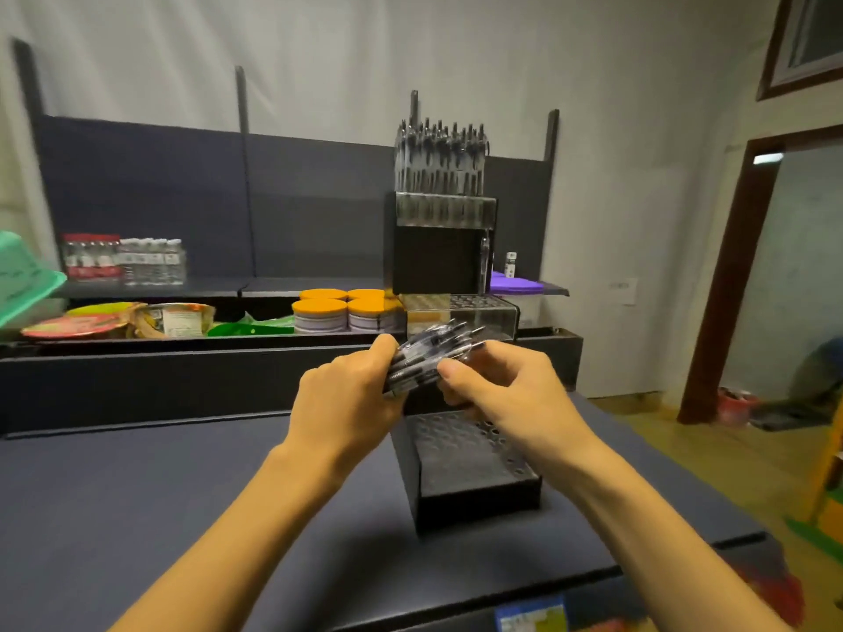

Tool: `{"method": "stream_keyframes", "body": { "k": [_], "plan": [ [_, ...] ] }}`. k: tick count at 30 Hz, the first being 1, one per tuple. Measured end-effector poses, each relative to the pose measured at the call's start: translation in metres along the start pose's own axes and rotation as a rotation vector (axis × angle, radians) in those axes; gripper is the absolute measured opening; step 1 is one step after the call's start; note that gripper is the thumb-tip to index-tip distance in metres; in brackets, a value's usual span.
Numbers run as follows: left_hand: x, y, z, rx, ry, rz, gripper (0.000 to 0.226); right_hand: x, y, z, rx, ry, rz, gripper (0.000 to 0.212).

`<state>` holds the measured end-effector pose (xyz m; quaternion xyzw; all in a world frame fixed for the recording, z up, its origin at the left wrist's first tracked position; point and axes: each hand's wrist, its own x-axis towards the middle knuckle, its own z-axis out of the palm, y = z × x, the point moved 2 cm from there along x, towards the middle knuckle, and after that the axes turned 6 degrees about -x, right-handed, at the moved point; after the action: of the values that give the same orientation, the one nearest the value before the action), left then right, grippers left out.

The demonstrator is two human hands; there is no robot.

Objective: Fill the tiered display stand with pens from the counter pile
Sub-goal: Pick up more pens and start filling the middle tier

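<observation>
Pens (433,353), black and clear, lie bunched in both hands: left hand (346,394) grips them, right hand (497,385) pinches them, above the black holed stand (470,467).

a: stand?
b: black tiered display stand (460,467) on counter, top tier full of upright pens (440,157), lower holes bare.
a: others?
b: pen bundle (424,353) slanted above it.

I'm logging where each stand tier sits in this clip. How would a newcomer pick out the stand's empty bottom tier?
Start at the dark counter in the foreground and find the black tiered display stand rising from it. The bottom tier is its nearest step, under the right hand. Its holes are bare, whereas the top tier bristles with pens.
</observation>
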<state>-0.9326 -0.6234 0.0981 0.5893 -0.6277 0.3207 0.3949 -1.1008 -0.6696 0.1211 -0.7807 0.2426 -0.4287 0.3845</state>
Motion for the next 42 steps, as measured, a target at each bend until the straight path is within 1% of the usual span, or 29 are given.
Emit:
{"method": "stream_keyframes", "body": {
  "k": [3,5,10,14,17,22,25,28,31,36,38,40,42],
  "plan": [
    [0.005,0.013,-0.003,0.058,0.018,-0.084,0.026,0.008,0.005,-0.01,0.098,-0.06,0.008,0.009],
    [0.008,0.02,-0.004,0.088,0.022,-0.1,0.025,0.012,0.008,-0.014,0.145,-0.072,0.014,0.011],
    [0.029,0.026,-0.008,0.147,0.021,-0.087,0.024,0.027,0.008,-0.02,0.206,-0.053,-0.015,0.011],
    [0.05,0.02,-0.005,0.109,-0.018,-0.103,0.021,0.047,0.006,-0.024,0.223,-0.017,-0.043,0.011],
    [0.067,0.013,-0.001,0.119,-0.054,-0.115,0.019,0.062,0.005,-0.025,0.244,0.041,-0.046,0.011],
    [0.088,-0.003,0.002,0.131,-0.135,-0.142,0.018,0.089,0.015,-0.045,0.4,0.222,0.035,0.018],
    [0.094,-0.013,0.006,0.099,-0.139,-0.196,0.014,0.107,0.021,-0.056,0.448,0.281,0.058,0.018],
    [0.103,-0.022,0.014,0.081,-0.153,-0.243,0.018,0.125,0.023,-0.063,0.493,0.309,0.06,0.015],
    [0.113,-0.029,0.022,0.084,-0.161,-0.268,0.019,0.143,0.023,-0.069,0.466,0.347,0.02,0.014],
    [0.123,-0.032,0.032,0.068,-0.184,-0.279,0.019,0.167,0.022,-0.078,0.303,0.493,-0.117,0.013],
    [0.125,-0.034,0.035,0.067,-0.199,-0.276,0.019,0.176,0.024,-0.081,0.245,0.528,-0.156,0.016],
    [0.128,-0.037,0.036,0.074,-0.21,-0.266,0.018,0.183,0.025,-0.082,0.162,0.536,-0.199,0.018],
    [0.129,-0.04,0.036,0.099,-0.217,-0.267,0.017,0.189,0.028,-0.08,0.043,0.51,-0.252,0.016]
  ]
}}
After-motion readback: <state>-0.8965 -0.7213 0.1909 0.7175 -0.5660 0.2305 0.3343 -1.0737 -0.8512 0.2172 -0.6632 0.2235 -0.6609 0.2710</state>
